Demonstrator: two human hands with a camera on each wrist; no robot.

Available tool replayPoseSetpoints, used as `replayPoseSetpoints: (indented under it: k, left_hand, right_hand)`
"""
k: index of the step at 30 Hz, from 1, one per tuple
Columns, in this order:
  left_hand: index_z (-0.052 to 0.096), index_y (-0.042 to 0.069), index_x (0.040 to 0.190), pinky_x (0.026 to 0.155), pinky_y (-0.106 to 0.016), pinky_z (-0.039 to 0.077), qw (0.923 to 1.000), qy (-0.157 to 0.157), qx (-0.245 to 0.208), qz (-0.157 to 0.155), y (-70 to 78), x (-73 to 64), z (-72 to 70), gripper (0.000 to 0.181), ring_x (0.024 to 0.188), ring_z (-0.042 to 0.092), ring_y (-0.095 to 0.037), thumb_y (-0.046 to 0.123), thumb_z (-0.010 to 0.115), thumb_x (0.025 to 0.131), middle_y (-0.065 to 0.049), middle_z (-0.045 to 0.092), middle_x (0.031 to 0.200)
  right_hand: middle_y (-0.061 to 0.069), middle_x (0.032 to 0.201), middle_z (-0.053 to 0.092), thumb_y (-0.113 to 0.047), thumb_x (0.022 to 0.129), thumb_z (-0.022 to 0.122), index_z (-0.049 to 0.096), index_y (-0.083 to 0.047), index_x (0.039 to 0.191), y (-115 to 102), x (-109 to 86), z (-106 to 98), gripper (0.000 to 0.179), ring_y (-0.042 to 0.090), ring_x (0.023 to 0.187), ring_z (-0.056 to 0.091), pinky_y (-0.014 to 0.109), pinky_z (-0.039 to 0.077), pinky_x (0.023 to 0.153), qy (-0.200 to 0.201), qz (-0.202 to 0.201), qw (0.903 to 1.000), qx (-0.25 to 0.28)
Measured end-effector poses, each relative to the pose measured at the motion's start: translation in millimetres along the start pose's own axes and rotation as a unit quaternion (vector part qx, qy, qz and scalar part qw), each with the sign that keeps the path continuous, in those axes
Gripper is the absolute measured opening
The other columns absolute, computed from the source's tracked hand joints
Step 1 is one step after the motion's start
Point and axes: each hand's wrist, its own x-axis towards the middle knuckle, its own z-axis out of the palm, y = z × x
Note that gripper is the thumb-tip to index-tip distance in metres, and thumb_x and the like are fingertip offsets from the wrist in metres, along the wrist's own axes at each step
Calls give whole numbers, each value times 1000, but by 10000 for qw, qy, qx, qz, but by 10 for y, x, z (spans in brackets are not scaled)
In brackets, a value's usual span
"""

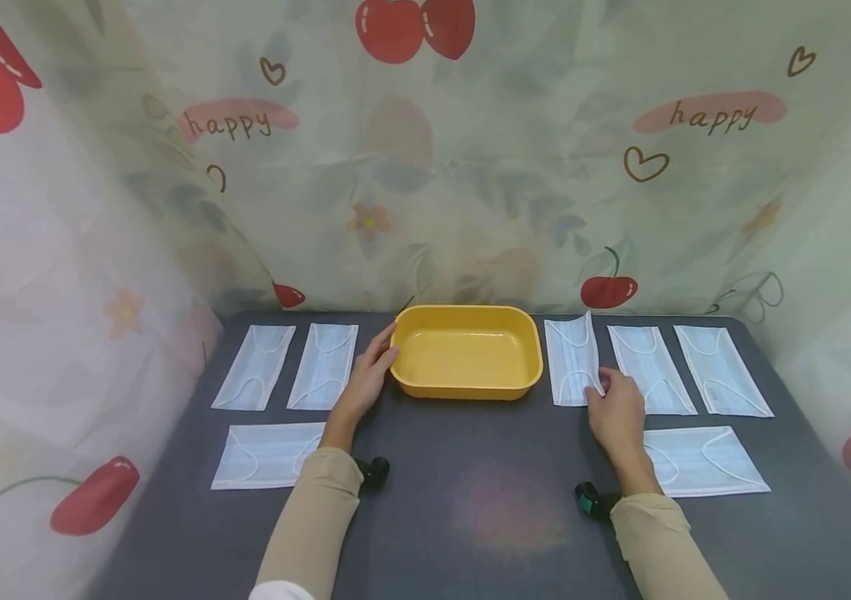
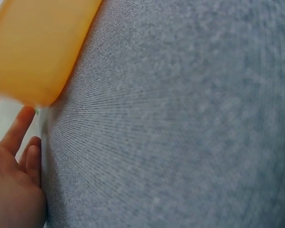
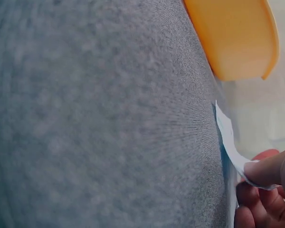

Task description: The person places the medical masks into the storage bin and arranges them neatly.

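A yellow plastic basin (image 1: pixel 466 393) stands at the back middle of the dark table. My left hand (image 1: pixel 368 375) is at its left end, fingertips against the wall near the rim. The left wrist view shows the fingers (image 2: pixel 20 128) extended toward the basin's side (image 2: pixel 42 52). Right of the basin lies a pale blue face mask (image 1: pixel 572 358) with white ear loops. My right hand (image 1: pixel 618 410) pinches its right edge near the front corner. In the right wrist view, the held edge of the mask (image 3: pixel 232 147) curls up from the cloth between thumb and fingers.
Two upright masks (image 1: pixel 254 367) (image 1: pixel 323 367) lie left of the basin, with a sideways mask (image 1: pixel 263 455) before them. To the right are two more upright masks (image 1: pixel 650 367) (image 1: pixel 722 367) and a sideways mask (image 1: pixel 710 458). A printed curtain (image 1: pixel 470 225) encloses the table.
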Motion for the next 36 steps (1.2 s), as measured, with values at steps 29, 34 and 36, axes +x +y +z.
replayPoseSetpoints:
  k: [29,34,36]
  left_hand:
    - [37,46,154,125,-56,26,9997,69,-78,-199,53,-2,2,48,144,45,-31,41,48,107,-9,51,152]
    - [37,46,154,125,-56,26,9998,76,-56,-199,47,-1,-2,49,145,44,-31,42,48,106,-9,51,152]
    - [37,46,154,125,-56,26,9998,54,-82,-179,42,-4,0,49,145,45,-31,42,48,107,-10,51,153]
  right_hand:
    - [6,77,64,-14,104,49,52,3,138,33,78,-185,38,9,49,63,22,44,46,248,1001,9779,1817]
    - [-3,79,63,-17,105,50,50,2,141,26,102,-256,40,8,50,63,23,52,50,276,1146,9686,2191]
    - [-6,80,63,-19,105,50,51,0,141,19,110,-291,40,6,51,63,24,55,53,308,1204,9657,2281]
